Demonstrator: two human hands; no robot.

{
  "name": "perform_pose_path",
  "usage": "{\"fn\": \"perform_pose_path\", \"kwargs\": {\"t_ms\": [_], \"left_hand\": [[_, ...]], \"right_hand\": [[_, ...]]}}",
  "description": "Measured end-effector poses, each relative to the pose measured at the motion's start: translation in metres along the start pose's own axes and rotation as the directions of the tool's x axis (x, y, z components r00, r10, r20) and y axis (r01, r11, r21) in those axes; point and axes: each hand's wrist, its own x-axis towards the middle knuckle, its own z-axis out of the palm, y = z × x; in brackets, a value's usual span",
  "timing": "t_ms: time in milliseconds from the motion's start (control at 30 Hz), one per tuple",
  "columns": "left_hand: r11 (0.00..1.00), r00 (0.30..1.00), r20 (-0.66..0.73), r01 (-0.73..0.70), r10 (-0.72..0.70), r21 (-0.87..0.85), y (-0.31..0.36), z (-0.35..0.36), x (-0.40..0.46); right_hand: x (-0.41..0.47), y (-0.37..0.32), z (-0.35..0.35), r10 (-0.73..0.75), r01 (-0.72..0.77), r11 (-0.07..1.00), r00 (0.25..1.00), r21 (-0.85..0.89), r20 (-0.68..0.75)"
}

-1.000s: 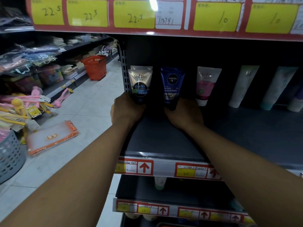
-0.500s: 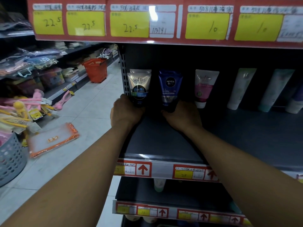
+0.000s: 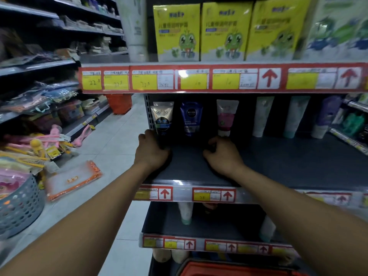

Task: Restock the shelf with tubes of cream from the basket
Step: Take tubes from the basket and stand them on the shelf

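Observation:
A dark shelf carries a row of upright cream tubes. At its left end stands a Softto tube, then a blue Nivea tube, then a white and pink tube. My left hand is closed around the dark lower end of the Softto tube. My right hand rests on the shelf below the pink tube with its fingers curled and nothing in it; the Nivea tube stands free. The rim of a red basket shows at the bottom edge, its contents hidden.
More pale tubes stand to the right. Yellow boxes fill the shelf above, behind a red price strip. On the aisle floor to the left are a grey basket, an orange pouch and a far orange basket.
My right hand has let go of the Nivea tube and shifted right, below the pink tube. My head has tilted up, so the shelf of yellow boxes now shows.

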Motion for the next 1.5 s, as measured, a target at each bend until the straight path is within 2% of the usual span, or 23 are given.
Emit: {"fn": "perform_pose_path", "kwargs": {"t_ms": [100,367,700,933,1333,1500], "left_hand": [[0.994,0.997,0.038,-0.07,0.067,0.086,0.008,-0.002,-0.03],[0.974,0.981,0.022,-0.193,0.192,0.122,0.046,-0.013,-0.096],[0.958,0.967,0.049,-0.253,0.248,0.138,0.083,-0.008,-0.181],[0.964,0.97,0.095,-0.233,0.222,0.125,0.09,0.015,-0.227],[0.976,0.923,0.363,-0.18,0.125,0.122,0.041,0.111,-0.279],[0.983,0.885,0.464,-0.118,0.039,0.142,0.012,0.154,-0.292]], "right_hand": [[-0.024,0.002,-0.017,0.007,-0.007,1.0,1.0,0.02,-0.018],[-0.089,0.01,-0.064,-0.057,0.053,0.998,0.994,-0.045,-0.096],[-0.169,0.033,-0.09,-0.096,0.091,0.994,0.991,-0.063,-0.091],[-0.207,0.06,-0.092,-0.066,0.061,0.996,0.995,-0.066,-0.079],[-0.264,0.144,-0.037,0.094,-0.082,0.99,0.99,-0.117,0.102],[-0.284,0.19,-0.007,0.202,-0.155,0.97,0.942,-0.184,0.268]]}}
